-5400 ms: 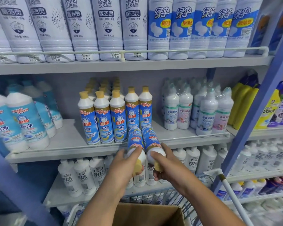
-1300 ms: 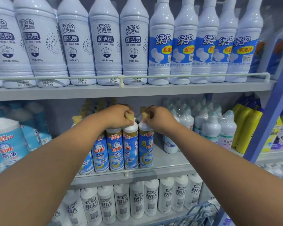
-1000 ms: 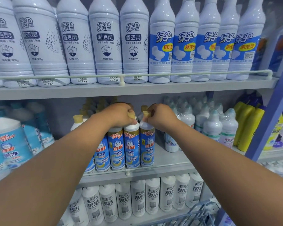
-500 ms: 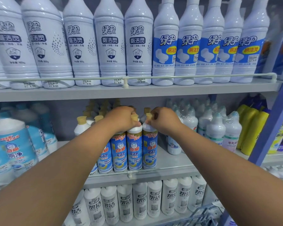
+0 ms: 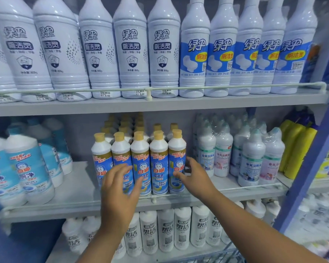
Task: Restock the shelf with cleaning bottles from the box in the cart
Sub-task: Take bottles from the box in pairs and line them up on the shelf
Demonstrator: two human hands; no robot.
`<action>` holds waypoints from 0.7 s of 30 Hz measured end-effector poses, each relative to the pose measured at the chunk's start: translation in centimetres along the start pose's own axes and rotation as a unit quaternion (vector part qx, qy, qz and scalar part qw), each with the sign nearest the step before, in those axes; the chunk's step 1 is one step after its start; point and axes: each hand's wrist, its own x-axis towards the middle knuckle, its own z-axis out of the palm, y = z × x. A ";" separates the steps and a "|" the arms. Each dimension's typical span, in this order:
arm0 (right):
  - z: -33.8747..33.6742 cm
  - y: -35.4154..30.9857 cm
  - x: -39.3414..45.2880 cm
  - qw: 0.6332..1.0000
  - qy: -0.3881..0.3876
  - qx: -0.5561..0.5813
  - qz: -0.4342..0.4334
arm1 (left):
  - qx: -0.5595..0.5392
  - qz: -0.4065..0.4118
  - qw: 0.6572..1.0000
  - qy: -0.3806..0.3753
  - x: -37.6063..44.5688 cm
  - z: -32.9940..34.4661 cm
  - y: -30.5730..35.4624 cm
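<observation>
Several blue-labelled cleaning bottles with yellow caps [image 5: 158, 160] stand upright in rows on the middle shelf [image 5: 80, 190]. My left hand [image 5: 120, 188] hovers in front of the row's left bottles, fingers spread, holding nothing. My right hand [image 5: 195, 176] is open beside the rightmost front bottle [image 5: 177, 158], its fingertips at or just off the label. The box and most of the cart are out of view; only a bit of cart wire [image 5: 216, 257] shows at the bottom.
Large white bottles [image 5: 131, 48] fill the top shelf behind a rail. Light-blue bottles [image 5: 27, 168] stand left, shrink-wrapped white bottles [image 5: 252, 156] and yellow bottles [image 5: 296, 149] right. White bottles [image 5: 165, 230] line the lower shelf. A blue upright [image 5: 307, 168] is at right.
Both hands have let go of the two bottles' caps and dropped back to label height, fingers now spread. The two bottles stay standing at the front right of the row.
</observation>
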 end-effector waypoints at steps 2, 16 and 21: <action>0.5 0.8 -0.1 1.000 -0.001 0.006 0.019 | -0.011 -0.041 0.998 0.054 -1.0 -1.0 -2.8; 2.9 1.9 -0.6 0.998 0.036 0.000 0.050 | -0.149 -0.295 0.925 -0.187 2.9 -2.7 -10.2; 3.0 1.9 -0.5 0.998 0.038 -0.004 0.053 | -0.167 -0.283 0.927 -0.182 2.9 -2.8 -10.3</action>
